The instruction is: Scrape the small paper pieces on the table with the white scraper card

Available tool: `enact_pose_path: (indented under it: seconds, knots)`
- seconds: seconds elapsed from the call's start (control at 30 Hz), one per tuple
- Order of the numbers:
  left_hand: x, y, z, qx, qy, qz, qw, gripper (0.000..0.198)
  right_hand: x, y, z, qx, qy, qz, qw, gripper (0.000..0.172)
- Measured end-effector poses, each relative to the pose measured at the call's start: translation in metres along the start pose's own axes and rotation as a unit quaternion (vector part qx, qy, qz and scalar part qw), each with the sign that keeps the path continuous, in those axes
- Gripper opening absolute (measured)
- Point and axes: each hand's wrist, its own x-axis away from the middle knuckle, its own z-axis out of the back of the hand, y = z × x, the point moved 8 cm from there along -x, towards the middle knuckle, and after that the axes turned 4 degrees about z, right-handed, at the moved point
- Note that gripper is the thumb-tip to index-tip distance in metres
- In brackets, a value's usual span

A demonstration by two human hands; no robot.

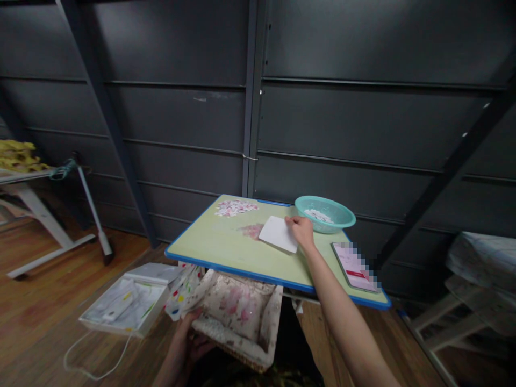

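My right hand (301, 230) is closed on the near-right part of a white card (279, 234), held low over the small yellow-green table (201, 242). Pinkish residue or small bits (252, 231) lie at the card's left edge. Below the table's front edge, my left hand (189, 336) grips the left corner of a cloth-lined basket (229, 330), tilted in my lap. Pink patches show on its pale lining; whether they are print or bits I cannot tell. Small white and pink pieces (236, 208) lie in a flat pile at the table's far left.
A turquoise plastic bowl (338, 215) with white pieces stands at the table's back right. A phone (357, 266) lies at the right edge. An open white box (129, 303) with a cord is on the wooden floor at left. Dark metal panels (193, 118) rise behind the table.
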Motion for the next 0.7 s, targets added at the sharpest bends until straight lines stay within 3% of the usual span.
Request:
enact_pose_path:
  seconds: [0.17,0.27,0.43,0.6,0.7]
  knots:
    - [-0.004,-0.003,0.001,0.0,-0.007,0.018,1.0,0.061,0.001,-0.003,-0.008,-0.012,-0.022,0.018,1.0,0.036]
    - [-0.006,-0.004,0.002,0.004,-0.004,0.02,1.0,0.06,0.002,-0.006,-0.013,-0.043,-0.044,0.029,0.998,0.036]
    - [-0.003,-0.002,0.001,0.007,-0.001,0.018,1.0,0.057,0.003,-0.006,-0.009,-0.046,-0.023,0.019,0.999,0.038]
    - [0.001,0.0,-0.002,0.005,-0.016,0.011,1.0,0.048,0.004,-0.013,-0.02,-0.118,-0.087,0.041,0.988,0.038]
    - [0.001,-0.001,-0.001,0.008,-0.013,0.014,1.0,0.047,0.004,-0.012,-0.018,-0.144,-0.074,0.035,0.986,0.042]
